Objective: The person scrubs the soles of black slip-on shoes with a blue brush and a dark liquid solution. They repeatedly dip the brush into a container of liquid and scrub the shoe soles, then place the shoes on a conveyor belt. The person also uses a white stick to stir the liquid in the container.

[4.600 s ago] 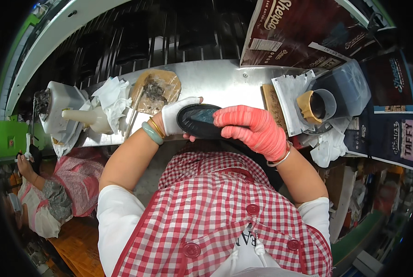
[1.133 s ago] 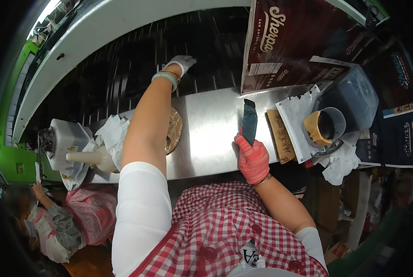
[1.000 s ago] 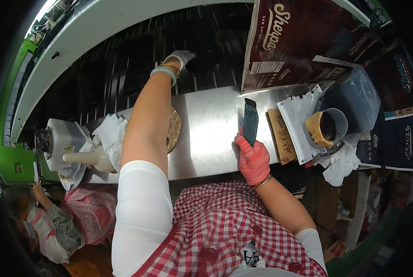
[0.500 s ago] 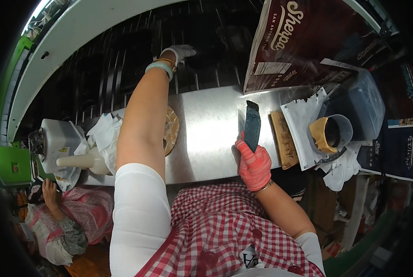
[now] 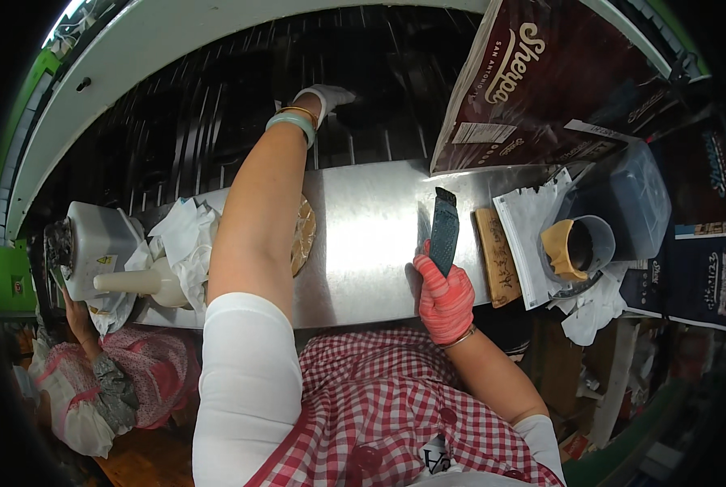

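Note:
My left hand [image 5: 329,98], in a white glove, reaches far forward over a glossy black creased sheet [image 5: 201,122]. Its fingers look stretched out flat, with nothing visible in them. A pale green bangle and a gold one circle that wrist. In a pinkish-red glove, my right hand [image 5: 446,302] is closed round the lower end of a dark blue-green flat tool [image 5: 444,231], which looks like a wrapped scraper. The tool points forward above the bright metal ledge [image 5: 363,243]. Beside it on the right lies a wooden block [image 5: 497,256] with dark markings.
Right of the ledge are white plastic bags [image 5: 525,227], a clear cup [image 5: 594,243] with a yellow piece at its rim, and a translucent tub [image 5: 635,195]. A maroon printed package [image 5: 533,89] stands behind. Left are a tape roll [image 5: 304,235], a white bottle [image 5: 164,282] and another person [image 5: 136,381].
The view has shifted slightly. My left hand has moved a little right, its fingers less spread; my right hand still grips the tool. The person at left has shifted their hand.

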A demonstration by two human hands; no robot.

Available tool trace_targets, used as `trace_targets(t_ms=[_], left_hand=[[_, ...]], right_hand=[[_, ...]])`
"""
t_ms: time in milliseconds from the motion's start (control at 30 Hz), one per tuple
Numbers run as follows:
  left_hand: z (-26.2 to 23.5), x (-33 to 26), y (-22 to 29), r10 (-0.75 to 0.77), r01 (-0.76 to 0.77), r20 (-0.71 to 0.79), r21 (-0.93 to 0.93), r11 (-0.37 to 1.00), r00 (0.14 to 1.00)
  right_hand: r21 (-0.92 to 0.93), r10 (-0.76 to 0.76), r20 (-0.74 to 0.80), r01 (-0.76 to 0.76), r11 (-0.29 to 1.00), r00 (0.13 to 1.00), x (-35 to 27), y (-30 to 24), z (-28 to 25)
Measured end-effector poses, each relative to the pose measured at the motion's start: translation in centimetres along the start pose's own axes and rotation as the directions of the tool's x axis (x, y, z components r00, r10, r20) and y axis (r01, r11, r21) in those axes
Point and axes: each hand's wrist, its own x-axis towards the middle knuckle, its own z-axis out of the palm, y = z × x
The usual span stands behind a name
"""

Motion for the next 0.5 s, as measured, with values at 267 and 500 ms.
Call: trace_targets(t_ms=[267,500], left_hand=[[-0.2,2.8,-2.5,-0.083,0.082,0.005,-0.145,0.986,0.997],[0.4,1.6,0.6,-0.240,0.234,-0.039,-0.129,0.964,0.970]], right_hand=[[0.000,-0.013,-0.020,0.013,1.000,1.000,0.0,-0.1,0.1],[-0.002,0.029,0.012,-0.029,1.000,1.000,0.0,-0.2,0.0]])
